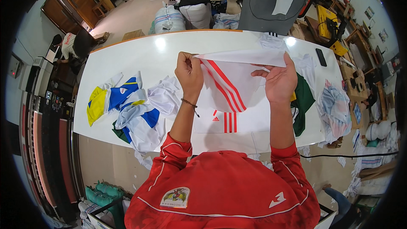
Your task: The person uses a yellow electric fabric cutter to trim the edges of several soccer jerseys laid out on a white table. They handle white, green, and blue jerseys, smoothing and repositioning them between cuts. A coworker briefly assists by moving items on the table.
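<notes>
My left hand (189, 75) pinches one corner of a white fabric panel (222, 72) with red stripes and holds it up over the table. At the panel's other end, my right hand (280, 80) has its palm turned up, with the folded edge between thumb and fingers. Between my hands the cloth sags, its lower part hanging down toward me. Beneath it, flat on the table, lies another white fabric piece (207, 124) with three red stripes and a small red emblem. The raised panel hides part of it.
A white table (127, 63) carries blue, yellow and white cloth pieces (123, 93) at left. Dark green cloth (303, 106), a pile of pale cloth (335, 110) and a phone (321, 57) are at right. Stuffed sacks (169, 19) stand beyond; a person (70, 46) is at far left.
</notes>
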### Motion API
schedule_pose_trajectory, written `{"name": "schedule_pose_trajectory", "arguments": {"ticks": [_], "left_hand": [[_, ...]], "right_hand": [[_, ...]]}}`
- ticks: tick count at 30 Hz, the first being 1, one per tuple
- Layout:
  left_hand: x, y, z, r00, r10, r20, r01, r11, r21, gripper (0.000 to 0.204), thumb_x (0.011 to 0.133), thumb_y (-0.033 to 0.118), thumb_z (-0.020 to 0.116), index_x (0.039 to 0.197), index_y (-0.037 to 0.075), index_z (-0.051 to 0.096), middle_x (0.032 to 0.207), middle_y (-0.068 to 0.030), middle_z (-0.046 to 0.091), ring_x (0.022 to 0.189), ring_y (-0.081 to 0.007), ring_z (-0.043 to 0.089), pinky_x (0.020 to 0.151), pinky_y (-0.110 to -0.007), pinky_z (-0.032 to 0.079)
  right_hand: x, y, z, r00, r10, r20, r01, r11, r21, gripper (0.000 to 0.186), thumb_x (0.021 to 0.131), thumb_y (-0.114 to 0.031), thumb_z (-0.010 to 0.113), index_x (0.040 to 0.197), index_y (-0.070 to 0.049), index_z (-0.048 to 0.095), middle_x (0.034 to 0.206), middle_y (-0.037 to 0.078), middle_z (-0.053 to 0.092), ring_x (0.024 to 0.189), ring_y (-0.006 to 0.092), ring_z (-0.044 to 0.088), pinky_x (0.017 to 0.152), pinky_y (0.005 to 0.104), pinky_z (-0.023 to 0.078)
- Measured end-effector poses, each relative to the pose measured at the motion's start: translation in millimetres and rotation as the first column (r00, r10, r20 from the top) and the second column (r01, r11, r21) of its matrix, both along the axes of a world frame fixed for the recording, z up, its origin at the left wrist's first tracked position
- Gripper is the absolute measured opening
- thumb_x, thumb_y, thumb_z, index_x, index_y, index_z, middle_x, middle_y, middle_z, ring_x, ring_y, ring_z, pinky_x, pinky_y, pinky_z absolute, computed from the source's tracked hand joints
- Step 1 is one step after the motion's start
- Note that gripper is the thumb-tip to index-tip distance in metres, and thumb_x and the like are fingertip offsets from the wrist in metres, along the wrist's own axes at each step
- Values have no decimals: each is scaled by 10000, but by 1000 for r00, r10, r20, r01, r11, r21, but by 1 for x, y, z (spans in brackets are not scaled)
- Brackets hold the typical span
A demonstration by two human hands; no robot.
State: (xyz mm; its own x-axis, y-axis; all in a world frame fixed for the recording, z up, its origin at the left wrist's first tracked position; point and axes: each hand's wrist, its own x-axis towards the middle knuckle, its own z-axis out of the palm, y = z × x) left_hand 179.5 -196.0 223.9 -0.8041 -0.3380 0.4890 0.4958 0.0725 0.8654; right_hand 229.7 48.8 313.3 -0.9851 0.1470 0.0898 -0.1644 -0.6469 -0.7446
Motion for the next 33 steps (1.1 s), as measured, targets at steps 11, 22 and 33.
{"name": "schedule_pose_trajectory", "arguments": {"ticks": [11,22,33], "left_hand": [[-23,-35,45,942,-266,207,329,592,-736,262,833,107,789,1080,78,706,821,-140,712,747,-304,715,706,-378,563],[-59,-64,12,935,324,-142,-310,556,-771,202,889,62,670,1037,139,784,1013,-76,752,894,-333,734,779,-431,594],[95,-55,-162,922,352,163,-125,667,-734,363,819,-1,745,1095,222,820,933,-43,692,672,-241,663,608,-374,546]], "right_hand": [[-43,42,-17,979,-171,110,152,975,161,500,1112,-338,477,1372,89,477,1246,250,662,1115,386,680,763,526,639],[-72,104,-75,961,-227,160,172,938,300,608,1145,-360,457,1541,88,345,1421,226,523,1129,385,659,938,519,643],[66,129,-240,790,-477,386,166,772,614,254,980,-167,750,1125,38,711,889,70,699,672,182,684,565,308,569]]}}
